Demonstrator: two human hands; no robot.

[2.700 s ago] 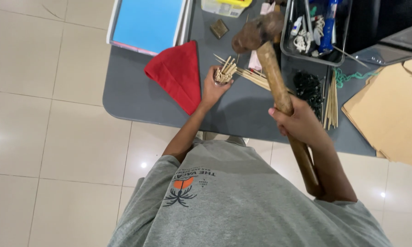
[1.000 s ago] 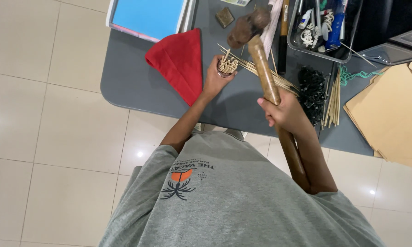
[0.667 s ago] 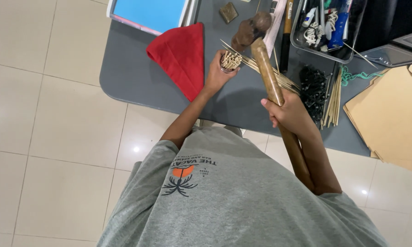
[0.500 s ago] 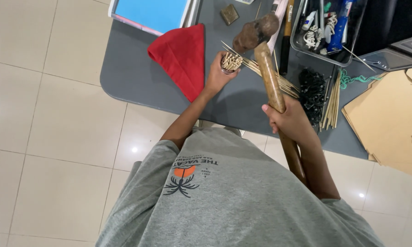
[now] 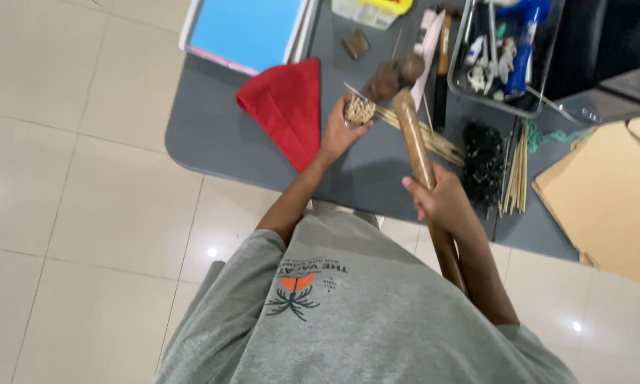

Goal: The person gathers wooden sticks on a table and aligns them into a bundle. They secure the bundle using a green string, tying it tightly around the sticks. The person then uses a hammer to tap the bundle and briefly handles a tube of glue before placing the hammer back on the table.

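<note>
Left hand clamped around a bundle of thin pale wooden sticks, just beside the folded red cloth on the grey table. Right hand grips a long, smooth brown wooden mallet, head near the bundle.

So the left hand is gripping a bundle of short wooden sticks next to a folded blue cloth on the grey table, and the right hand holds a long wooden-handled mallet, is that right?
Not quite: the head view shows the folded cloth is red, not blue. The left hand does grip the bundle of short wooden sticks on the grey table, and the right hand holds the long wooden-handled mallet.

Upright bundle of thin sticks; long wooden mallet tilted beside it.
</note>
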